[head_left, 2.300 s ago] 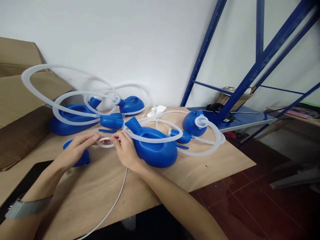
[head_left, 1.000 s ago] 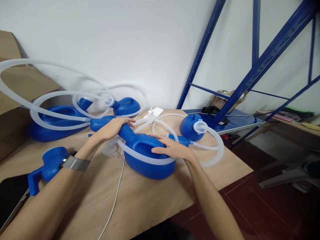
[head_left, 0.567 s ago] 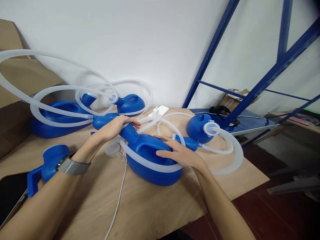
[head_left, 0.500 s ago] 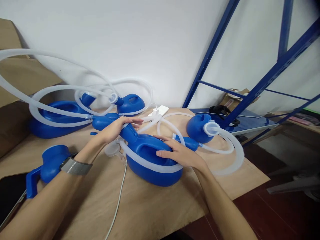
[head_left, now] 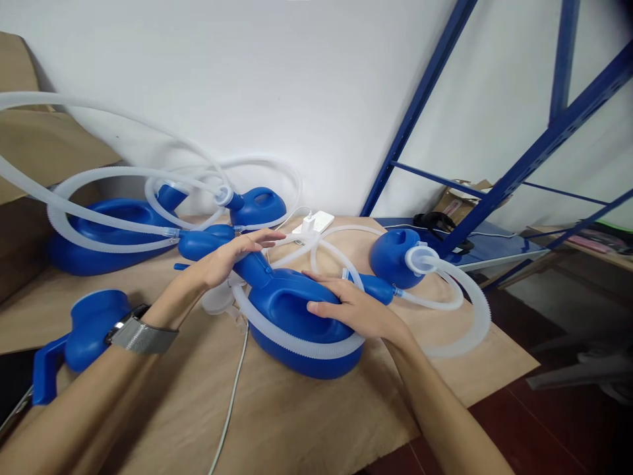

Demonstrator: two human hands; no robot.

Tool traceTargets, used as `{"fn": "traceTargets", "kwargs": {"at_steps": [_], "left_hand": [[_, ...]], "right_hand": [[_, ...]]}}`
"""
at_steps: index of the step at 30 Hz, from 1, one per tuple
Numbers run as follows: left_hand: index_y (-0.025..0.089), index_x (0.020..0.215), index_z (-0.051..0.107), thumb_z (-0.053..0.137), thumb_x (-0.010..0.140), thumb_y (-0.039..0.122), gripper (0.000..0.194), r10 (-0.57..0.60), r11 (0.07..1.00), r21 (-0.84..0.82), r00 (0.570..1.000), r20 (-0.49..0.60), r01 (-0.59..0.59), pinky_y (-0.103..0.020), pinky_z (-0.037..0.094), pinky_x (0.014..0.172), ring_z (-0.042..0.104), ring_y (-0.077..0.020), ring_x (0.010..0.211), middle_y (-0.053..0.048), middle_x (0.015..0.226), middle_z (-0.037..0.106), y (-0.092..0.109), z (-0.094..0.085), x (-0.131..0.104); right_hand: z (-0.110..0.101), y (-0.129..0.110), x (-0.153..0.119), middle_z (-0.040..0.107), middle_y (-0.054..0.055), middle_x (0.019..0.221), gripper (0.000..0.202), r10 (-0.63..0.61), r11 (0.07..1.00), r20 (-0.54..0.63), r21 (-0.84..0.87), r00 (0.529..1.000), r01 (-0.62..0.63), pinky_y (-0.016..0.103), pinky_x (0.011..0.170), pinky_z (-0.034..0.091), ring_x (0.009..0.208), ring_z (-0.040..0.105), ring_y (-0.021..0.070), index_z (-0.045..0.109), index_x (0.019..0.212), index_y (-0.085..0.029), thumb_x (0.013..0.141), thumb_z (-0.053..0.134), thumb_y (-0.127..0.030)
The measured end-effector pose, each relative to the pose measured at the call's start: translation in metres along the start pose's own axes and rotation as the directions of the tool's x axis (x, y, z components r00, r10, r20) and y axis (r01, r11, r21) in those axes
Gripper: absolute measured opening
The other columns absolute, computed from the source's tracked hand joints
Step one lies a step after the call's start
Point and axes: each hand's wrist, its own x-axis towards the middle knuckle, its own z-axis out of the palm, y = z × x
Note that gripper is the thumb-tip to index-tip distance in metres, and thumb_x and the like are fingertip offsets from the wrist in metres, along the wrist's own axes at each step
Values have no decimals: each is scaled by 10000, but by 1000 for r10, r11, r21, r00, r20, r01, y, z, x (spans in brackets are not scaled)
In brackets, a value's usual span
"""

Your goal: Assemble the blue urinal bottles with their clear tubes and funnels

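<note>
A blue plastic urinal bottle (head_left: 306,359) lies on the table in front of me, its neck angled up to the left. A translucent corrugated hose (head_left: 291,338) loops across its near side. My right hand (head_left: 353,307) grips the bottle's top at the handle, thumb on the near side and fingers over the far side. Fingers stretched out, my left hand (head_left: 232,256) lies over the end of the neck (head_left: 254,266). The neck's mouth is hidden under that palm. Beside the neck, a clear plastic cap (head_left: 217,298) rests on the table.
More blue bottles with hoses stand at the left (head_left: 113,231), back (head_left: 257,206) and right (head_left: 394,254). A blue funnel-shaped piece with a handle (head_left: 96,330) is by my left forearm. A white power strip (head_left: 316,224) and cable (head_left: 232,399) lie on the table. Blue shelving (head_left: 494,191) rises at right.
Both hands keep nearly the same hold on the bottle. The view has shifted slightly, and the bottle sits a little lower in the picture.
</note>
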Motion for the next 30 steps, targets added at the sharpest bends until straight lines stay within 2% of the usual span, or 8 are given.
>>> {"fn": "traceTargets", "kwargs": {"at_steps": [8, 12, 15, 18, 20, 23, 26, 30], "left_hand": [[183, 1416, 684, 261, 908, 828, 924, -17, 993, -117, 989, -145, 0, -522, 471, 1150, 624, -391, 1319, -143, 1282, 769, 6, 18, -6], [127, 1454, 618, 263, 908, 842, 967, -10, 989, -144, 963, -269, -29, -482, 488, 1120, 651, -359, 1259, -170, 1232, 766, 3, 21, -4], [138, 1434, 601, 285, 954, 761, 848, -18, 1000, -12, 909, -416, 14, -460, 505, 1088, 655, -328, 1252, -168, 1302, 733, -7, 16, -5], [177, 1382, 606, 200, 993, 645, 732, -85, 931, 273, 874, -478, 240, -463, 552, 996, 677, -319, 1199, -154, 1341, 706, -22, 3, -15], [187, 1271, 654, 270, 977, 556, 608, -127, 840, 417, 874, -469, 346, -500, 541, 1003, 681, -340, 1167, -154, 1266, 728, -33, -6, -29], [191, 1150, 706, 490, 846, 427, 442, -157, 751, 549, 907, -390, 366, -564, 483, 1074, 655, -402, 1211, -182, 1231, 735, -46, -11, -53], [165, 1282, 691, 624, 714, 367, 607, -206, 678, 647, 935, -289, 349, -608, 448, 1107, 605, -473, 1309, -234, 1377, 683, -55, -6, -71], [191, 1448, 602, 604, 787, 414, 698, -225, 631, 713, 952, -209, 306, -591, 434, 1137, 560, -456, 1396, -220, 1498, 625, -56, 1, -81]], "right_hand": [[2, 2, -1, 611, -4, 1554, 566, 23, 999, -39, -26, 999, -24, 545, 1255, 414, 1434, 587, 336, 643, 1477, -363, 967, 682, -606], [2, 7, -3, 564, -20, 1598, 605, 22, 1000, -13, 6, 1000, -22, 533, 1282, 384, 1483, 540, 316, 576, 1534, -381, 980, 663, -607], [0, 12, -1, 509, -21, 1640, 609, 10, 1000, 8, -16, 1000, -10, 540, 1292, 371, 1518, 497, 323, 582, 1530, -374, 975, 663, -613], [-5, 13, 2, 540, 9, 1617, 587, 3, 998, 11, -64, 1000, -2, 541, 1271, 403, 1492, 528, 335, 639, 1485, -341, 973, 652, -628], [-9, 13, 4, 604, 28, 1563, 589, -6, 996, -17, -93, 1000, 4, 550, 1261, 411, 1456, 567, 331, 638, 1487, -329, 980, 641, -627], [-16, 11, 7, 612, 37, 1558, 608, -70, 986, -65, -155, 995, 60, 564, 1272, 379, 1477, 542, 328, 613, 1509, -328, 970, 670, -602], [-19, 3, 9, 599, 67, 1571, 618, -167, 958, -198, -265, 966, 112, 564, 1276, 364, 1491, 522, 331, 613, 1508, -296, 959, 702, -565], [-11, -22, 22, 681, 76, 1470, 496, -268, 913, -320, -385, 909, 134, 547, 1239, 413, 1409, 598, 312, 662, 1444, -285, 1002, 658, -511]]}}
